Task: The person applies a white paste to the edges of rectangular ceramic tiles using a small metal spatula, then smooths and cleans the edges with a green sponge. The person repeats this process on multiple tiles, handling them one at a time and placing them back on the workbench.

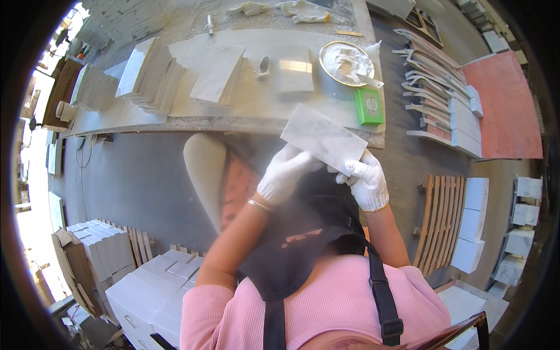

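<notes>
A white marble tile [324,139] with faint grey veining is held tilted in front of me, close to the table's near edge. My left hand [287,171], in a white knit glove, grips its lower left edge. At the tile's lower right corner, my right hand [367,181], gloved the same way, has its fingers and thumb closed on it. The fingers under the tile are partly hidden. Beyond it on the table lie another pale tile [296,71] and a small dark-topped block [264,67].
A bowl of white powder or paste [346,63] with a scraper [370,81] stands by a green box [368,107] at the table's right end. Tile stacks [149,76] fill the table's left. Wooden pallets [440,224] and white cartons [154,291] stand on the floor around me.
</notes>
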A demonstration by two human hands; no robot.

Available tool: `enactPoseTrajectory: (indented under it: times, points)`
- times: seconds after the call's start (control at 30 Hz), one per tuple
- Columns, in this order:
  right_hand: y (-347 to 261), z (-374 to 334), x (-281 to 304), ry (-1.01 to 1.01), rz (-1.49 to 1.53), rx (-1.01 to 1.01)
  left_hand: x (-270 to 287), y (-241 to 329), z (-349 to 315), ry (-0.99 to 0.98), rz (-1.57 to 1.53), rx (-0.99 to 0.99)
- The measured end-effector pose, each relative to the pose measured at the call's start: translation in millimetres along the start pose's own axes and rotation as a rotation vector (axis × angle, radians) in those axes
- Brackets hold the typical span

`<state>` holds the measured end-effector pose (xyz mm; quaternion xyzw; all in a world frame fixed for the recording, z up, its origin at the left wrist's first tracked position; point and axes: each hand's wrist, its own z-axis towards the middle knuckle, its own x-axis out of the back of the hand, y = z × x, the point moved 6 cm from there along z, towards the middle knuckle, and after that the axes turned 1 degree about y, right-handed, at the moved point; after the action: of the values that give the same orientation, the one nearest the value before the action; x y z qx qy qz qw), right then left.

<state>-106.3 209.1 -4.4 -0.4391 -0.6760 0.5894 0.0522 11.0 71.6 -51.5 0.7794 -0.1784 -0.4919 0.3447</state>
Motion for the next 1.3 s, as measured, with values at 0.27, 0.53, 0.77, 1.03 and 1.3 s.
enactPoseTrajectory:
  times: [0.27,0.53,0.77,1.03,1.3]
  points:
    - [21.0,-7.4,-3.3,0.048,-0.037,-0.04,18.6,16.3,-1.5,0.234,0.076,-0.035]
    - [26.8,-9.8,-4.3,0.027,0.052,-0.08,29.7,16.1,2.1,0.28,-0.269,-0.074]
    - [37.2,-10.2,-9.1,0.052,-0.081,-0.112,12.1,1.1,0.0,0.103,-0.121,-0.081]
    - [19.7,-1.6,-2.8,0.188,-0.35,0.079,13.7,6.0,4.5,0.181,-0.322,-0.078]
    - [24.7,-3.2,-12.1,0.179,-0.408,-0.01,23.3,-2.1,6.2,0.226,-0.317,-0.111]
